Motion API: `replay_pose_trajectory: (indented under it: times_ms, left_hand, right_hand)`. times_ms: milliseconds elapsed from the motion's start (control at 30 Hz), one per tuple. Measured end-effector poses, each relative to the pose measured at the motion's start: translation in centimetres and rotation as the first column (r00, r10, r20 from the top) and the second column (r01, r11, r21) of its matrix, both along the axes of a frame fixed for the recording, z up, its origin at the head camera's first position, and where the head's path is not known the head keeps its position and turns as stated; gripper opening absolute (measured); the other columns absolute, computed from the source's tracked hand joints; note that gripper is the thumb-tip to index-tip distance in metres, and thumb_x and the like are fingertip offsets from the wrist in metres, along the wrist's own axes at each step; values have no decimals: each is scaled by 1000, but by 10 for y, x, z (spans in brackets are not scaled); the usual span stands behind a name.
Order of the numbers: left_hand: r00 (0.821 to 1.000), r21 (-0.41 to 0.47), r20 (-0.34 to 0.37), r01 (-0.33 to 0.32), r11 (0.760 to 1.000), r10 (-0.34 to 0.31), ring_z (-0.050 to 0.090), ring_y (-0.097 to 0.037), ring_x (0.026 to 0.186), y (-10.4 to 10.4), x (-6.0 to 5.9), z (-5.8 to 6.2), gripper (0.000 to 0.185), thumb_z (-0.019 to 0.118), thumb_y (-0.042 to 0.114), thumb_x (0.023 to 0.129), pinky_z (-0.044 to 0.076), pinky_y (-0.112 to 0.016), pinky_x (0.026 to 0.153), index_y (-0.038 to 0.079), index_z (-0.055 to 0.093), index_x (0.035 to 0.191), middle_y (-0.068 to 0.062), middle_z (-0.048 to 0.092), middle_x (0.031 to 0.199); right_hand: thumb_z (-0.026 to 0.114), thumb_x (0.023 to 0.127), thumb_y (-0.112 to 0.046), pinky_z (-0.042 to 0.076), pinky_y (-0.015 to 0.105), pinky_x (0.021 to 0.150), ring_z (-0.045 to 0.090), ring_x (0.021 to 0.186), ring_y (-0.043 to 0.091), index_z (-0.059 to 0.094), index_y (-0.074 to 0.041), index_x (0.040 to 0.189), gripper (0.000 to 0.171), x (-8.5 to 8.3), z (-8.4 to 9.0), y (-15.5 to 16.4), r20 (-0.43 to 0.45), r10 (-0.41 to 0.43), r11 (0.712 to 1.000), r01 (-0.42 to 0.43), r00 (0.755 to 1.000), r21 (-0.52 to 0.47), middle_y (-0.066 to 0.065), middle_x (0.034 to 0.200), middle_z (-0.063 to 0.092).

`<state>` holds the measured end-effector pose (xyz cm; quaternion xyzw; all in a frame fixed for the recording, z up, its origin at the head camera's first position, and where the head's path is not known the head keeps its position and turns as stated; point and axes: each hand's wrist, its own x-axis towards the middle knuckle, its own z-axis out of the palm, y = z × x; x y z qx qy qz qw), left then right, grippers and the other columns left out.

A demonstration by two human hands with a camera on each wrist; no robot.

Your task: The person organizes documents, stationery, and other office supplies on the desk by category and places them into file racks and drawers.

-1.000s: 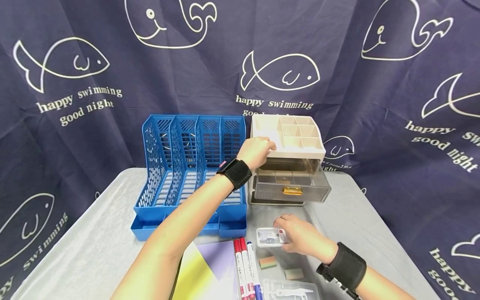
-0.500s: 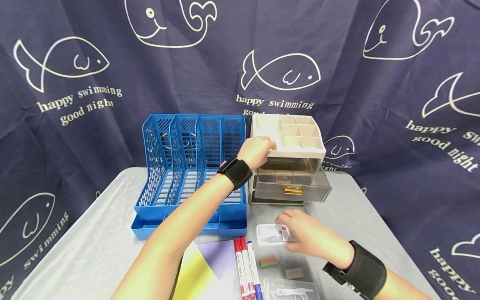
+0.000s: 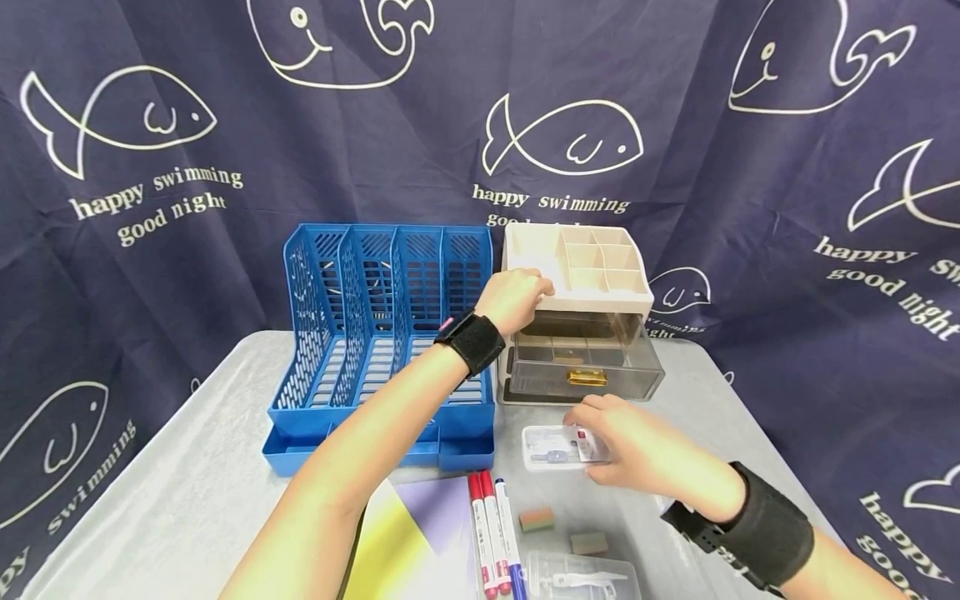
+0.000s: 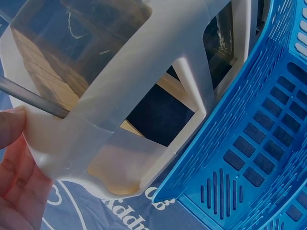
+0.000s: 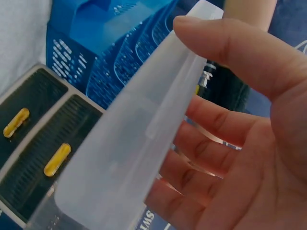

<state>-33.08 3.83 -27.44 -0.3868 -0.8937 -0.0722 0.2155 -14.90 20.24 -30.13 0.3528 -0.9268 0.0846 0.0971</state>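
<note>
My left hand (image 3: pixel 517 300) grips the front left edge of a white desk organizer (image 3: pixel 592 302); in the left wrist view its thumb and fingers lie on either side of that edge. Below the top tray, a smoky see-through drawer (image 3: pixel 543 383) with a gold handle stands pulled out. In front of it my right hand (image 3: pixel 637 442) holds a clear plastic case (image 3: pixel 549 458) by its right end. Small items, one bluish-grey, show through the case, too unclear to name. Up close in the right wrist view, the case (image 5: pixel 115 153) sits between thumb and fingers.
A blue file rack (image 3: pixel 375 412) adjoins the organizer on the left. Nearer lie coloured paper sheets (image 3: pixel 393 550), red markers (image 3: pixel 491 533), a blue marker (image 3: pixel 508 533), two small eraser-like blocks (image 3: pixel 536 520) and another clear box (image 3: pixel 581 571) holding a white tool.
My right hand has moved the clear case up and to the right in the head view, closer to the open drawer. The left hand has kept its place on the organizer.
</note>
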Motion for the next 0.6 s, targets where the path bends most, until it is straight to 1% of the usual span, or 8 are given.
replay_pose_trajectory:
  times_ms: [267,433,600]
  left_hand:
    - [1000,-1,-9,1,1000,-1,65,-17,92,-1,-1,-1,22,62,9,90,53,-30,78,18,71,108,1,68,102]
    - [1000,-4,-12,-1,1000,1,65,-16,93,0,-1,-1,22,62,10,90,52,-29,78,18,70,109,1,68,103]
    - [1000,-8,-16,-3,1000,3,65,-16,93,0,-1,-1,22,62,11,90,53,-30,78,18,70,109,2,68,103]
  right_hand:
    - [79,62,-11,47,33,74,54,85,14,63,-9,101,42,-6,15,4,25,3,1000,-3,1000,3,-4,93,58]
    - [79,64,-12,46,32,73,53,84,13,62,-10,102,42,-10,24,3,48,-4,1000,4,999,4,-6,92,57]
    - [80,65,-13,46,32,72,53,84,13,63,-11,103,41,-13,33,3,44,-16,1000,16,999,0,-6,93,57]
